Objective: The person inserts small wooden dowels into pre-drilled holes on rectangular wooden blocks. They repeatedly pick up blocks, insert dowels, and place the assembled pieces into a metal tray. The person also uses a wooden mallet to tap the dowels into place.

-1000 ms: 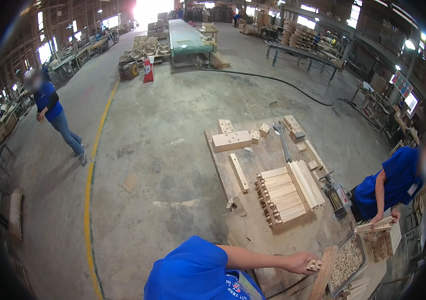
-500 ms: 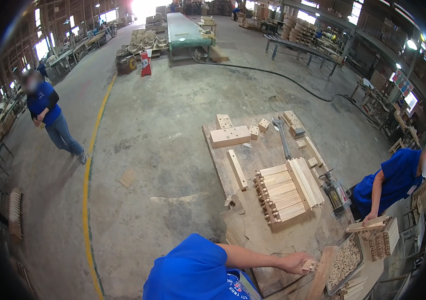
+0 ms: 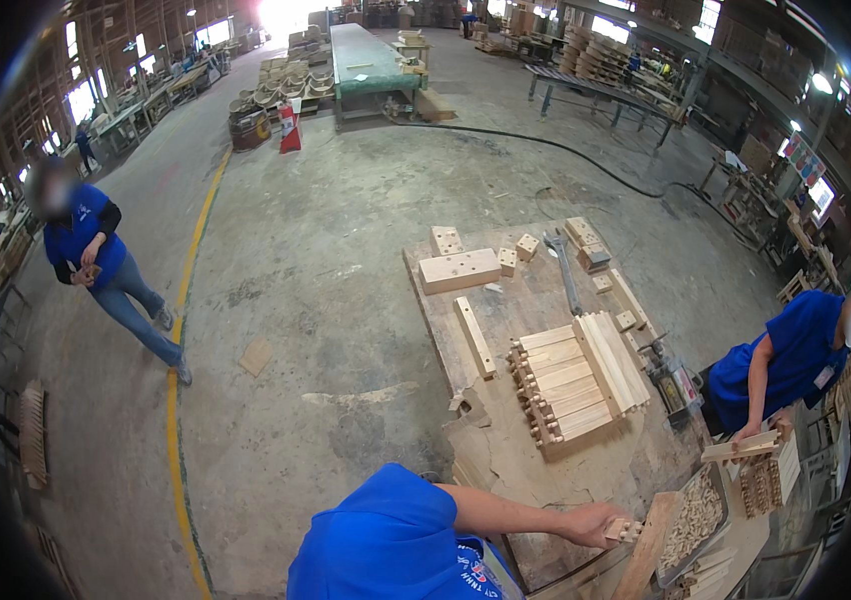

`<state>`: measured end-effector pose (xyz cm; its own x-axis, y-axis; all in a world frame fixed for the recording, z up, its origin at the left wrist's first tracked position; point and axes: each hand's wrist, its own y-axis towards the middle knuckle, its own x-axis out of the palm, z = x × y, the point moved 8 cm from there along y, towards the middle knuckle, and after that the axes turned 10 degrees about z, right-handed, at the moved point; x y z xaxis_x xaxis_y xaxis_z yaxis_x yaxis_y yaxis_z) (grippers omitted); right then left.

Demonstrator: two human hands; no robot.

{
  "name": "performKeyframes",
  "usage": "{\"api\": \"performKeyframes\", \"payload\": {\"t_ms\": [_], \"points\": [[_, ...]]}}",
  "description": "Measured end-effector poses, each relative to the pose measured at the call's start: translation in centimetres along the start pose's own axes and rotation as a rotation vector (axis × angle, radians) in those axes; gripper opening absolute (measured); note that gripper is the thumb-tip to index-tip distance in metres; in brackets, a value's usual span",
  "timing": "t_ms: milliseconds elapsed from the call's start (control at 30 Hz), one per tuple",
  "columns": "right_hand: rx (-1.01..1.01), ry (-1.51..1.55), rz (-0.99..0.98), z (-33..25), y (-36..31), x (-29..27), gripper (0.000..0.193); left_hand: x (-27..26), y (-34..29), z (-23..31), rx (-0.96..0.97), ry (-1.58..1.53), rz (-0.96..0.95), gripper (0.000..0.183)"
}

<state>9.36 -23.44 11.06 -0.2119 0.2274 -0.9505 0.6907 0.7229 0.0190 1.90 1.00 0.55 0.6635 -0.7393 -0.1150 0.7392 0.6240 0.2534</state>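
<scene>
From the lower edge my left arm in a blue sleeve reaches to the right over the workbench. My left hand point(image 3: 594, 524) is closed round a small cluster of wooden pieces point(image 3: 625, 530) with round peg ends; the fingers are partly hidden. Right beside it, a wooden board point(image 3: 649, 548) leans against a metal tray, whose heap of short wooden dowels point(image 3: 694, 518) lies beyond the board. A stack of wooden slats point(image 3: 568, 385) with pegs along its left side sits on the bench ahead of my arm. My right hand does not show.
The worn bench point(image 3: 426, 335) bears drilled wood blocks point(image 3: 460, 270), a wrench point(image 3: 564, 272) and a loose drilled strip point(image 3: 476, 338). At right, a co-worker's hand point(image 3: 749, 432) holds slats above pegged pieces point(image 3: 761, 487). Another person point(image 3: 86, 240) stands by the yellow floor line at left.
My left hand has barely moved; more of the pegged wood shows past it. The co-worker's slats have shifted slightly right. The person at left has come nearer, a small object now visible in hand.
</scene>
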Motion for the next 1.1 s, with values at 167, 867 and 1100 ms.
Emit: {"api": "performKeyframes", "payload": {"t_ms": [167, 867, 1100], "points": [[0.006, -0.080, -0.037, 0.6, 0.0, 0.9, 0.090, -0.1, -0.1, 0.0, -0.017, 0.041, 0.027, 0.054], [-0.007, -0.072, -0.007, -0.4, 0.0, 0.5, 0.084, -0.2, -0.1, 0.7, 0.025, -0.008, 0.030, 0.051], [-0.011, -0.031, 0.030, -1.5, 0.0, -0.4, 0.078, -0.1, 0.1, 0.5, 0.034, -0.003, 0.059, 0.051]]}}
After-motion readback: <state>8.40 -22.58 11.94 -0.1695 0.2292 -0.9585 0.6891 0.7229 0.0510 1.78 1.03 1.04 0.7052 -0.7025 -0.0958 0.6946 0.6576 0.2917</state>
